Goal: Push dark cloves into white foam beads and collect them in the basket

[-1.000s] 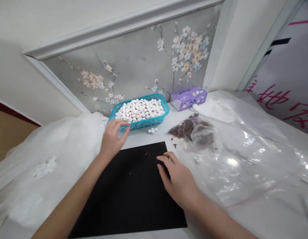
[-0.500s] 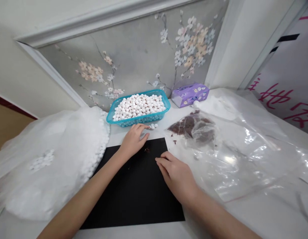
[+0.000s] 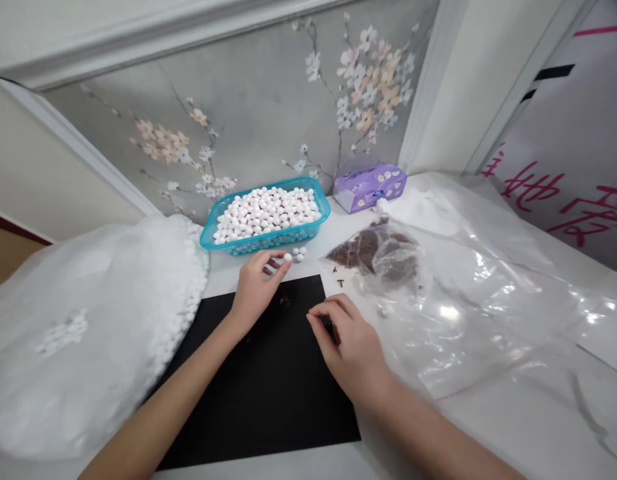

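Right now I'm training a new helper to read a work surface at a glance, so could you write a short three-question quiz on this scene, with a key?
1. What is the left hand holding?
2. True or false: the purple pack stands to the right of the teal basket.
3. Fill in the colour: the loose white balls lie between that basket and the far edge of the ____ sheet.

Key:
1. A single white ball, pinched at the thumb.
2. True.
3. Black.
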{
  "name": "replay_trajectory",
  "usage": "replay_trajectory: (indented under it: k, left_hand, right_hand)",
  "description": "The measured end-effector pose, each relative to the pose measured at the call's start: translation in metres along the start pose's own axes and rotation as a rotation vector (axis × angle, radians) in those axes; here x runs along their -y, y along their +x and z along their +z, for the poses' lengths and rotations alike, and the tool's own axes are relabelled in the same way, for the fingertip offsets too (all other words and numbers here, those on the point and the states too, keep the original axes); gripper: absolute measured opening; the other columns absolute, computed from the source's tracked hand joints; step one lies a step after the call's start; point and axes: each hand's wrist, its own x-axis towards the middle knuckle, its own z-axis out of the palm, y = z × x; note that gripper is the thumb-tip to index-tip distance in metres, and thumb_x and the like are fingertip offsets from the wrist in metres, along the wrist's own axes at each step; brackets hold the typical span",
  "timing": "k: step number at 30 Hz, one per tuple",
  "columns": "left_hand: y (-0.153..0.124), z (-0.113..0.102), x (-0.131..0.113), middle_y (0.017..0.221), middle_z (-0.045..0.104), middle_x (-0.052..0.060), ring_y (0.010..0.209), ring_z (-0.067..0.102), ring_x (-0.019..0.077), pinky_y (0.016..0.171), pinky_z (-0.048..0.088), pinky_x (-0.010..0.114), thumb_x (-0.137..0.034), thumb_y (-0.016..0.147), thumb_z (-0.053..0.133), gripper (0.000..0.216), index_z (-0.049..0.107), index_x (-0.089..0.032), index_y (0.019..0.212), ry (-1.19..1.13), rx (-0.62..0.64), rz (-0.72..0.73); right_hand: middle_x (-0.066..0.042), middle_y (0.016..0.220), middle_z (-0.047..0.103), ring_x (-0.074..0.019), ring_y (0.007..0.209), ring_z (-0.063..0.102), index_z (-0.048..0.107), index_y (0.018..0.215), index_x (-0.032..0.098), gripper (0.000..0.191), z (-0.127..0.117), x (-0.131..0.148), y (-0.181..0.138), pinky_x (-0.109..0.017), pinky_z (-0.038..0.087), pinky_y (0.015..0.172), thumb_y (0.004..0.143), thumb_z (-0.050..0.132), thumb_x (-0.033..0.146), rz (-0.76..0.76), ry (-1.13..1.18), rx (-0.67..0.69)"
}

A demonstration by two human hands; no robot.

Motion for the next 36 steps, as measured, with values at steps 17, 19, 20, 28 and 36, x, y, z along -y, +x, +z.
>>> replay_trajectory:
  k: [17,19,20,28,36]
  left_hand:
    - [-0.081,0.010,-0.045,0.082,0.071,0.002,0.073,0.060,0.0126,0.072,0.048,0.023,-0.031,0.075,0.067,0.016,0.072,-0.021,0.086,-0.847,0.112,-0.590]
    - [-0.081,0.010,-0.045,0.084,0.071,0.003,0.073,0.061,0.0128,0.073,0.049,0.023,-0.031,0.075,0.067,0.016,0.072,-0.021,0.087,-0.866,0.107,-0.591]
    - [-0.082,0.011,-0.045,0.084,0.071,0.003,0.073,0.061,0.0131,0.073,0.049,0.024,-0.031,0.075,0.067,0.016,0.072,-0.021,0.086,-0.873,0.104,-0.592]
    - [-0.082,0.011,-0.044,0.092,0.072,0.003,0.076,0.062,0.0128,0.074,0.050,0.023,-0.030,0.072,0.070,0.019,0.073,-0.023,0.089,-0.882,0.096,-0.626]
    - [-0.082,0.011,-0.042,0.092,0.072,0.003,0.077,0.062,0.0112,0.076,0.050,0.021,-0.030,0.070,0.072,0.019,0.073,-0.023,0.089,-0.949,0.080,-0.654]
  right_hand:
    - [-0.003,0.089,0.052,-0.0091,0.062,0.054,0.052,0.089,0.021,0.010,-0.006,0.000,0.001,-0.022,0.045,0.053,0.088,0.044,0.017,0.011,0.088,-0.052]
    - [-0.003,0.089,0.052,-0.0093,0.063,0.054,0.052,0.089,0.021,0.009,-0.007,0.000,0.000,-0.022,0.045,0.055,0.088,0.044,0.017,0.004,0.085,-0.044]
    - [-0.003,0.089,0.052,-0.0094,0.064,0.054,0.053,0.089,0.021,0.009,-0.007,0.000,0.000,-0.022,0.045,0.056,0.088,0.044,0.017,0.000,0.084,-0.043]
    - [-0.003,0.086,0.053,-0.0092,0.058,0.052,0.054,0.086,0.021,0.009,-0.008,0.000,0.001,-0.022,0.045,0.051,0.087,0.046,0.018,-0.034,0.090,-0.078]
    - [-0.003,0.092,0.051,-0.0035,0.045,0.041,0.054,0.095,0.019,0.013,-0.007,-0.001,-0.001,-0.021,0.043,0.046,0.082,0.052,0.019,-0.031,0.138,-0.029]
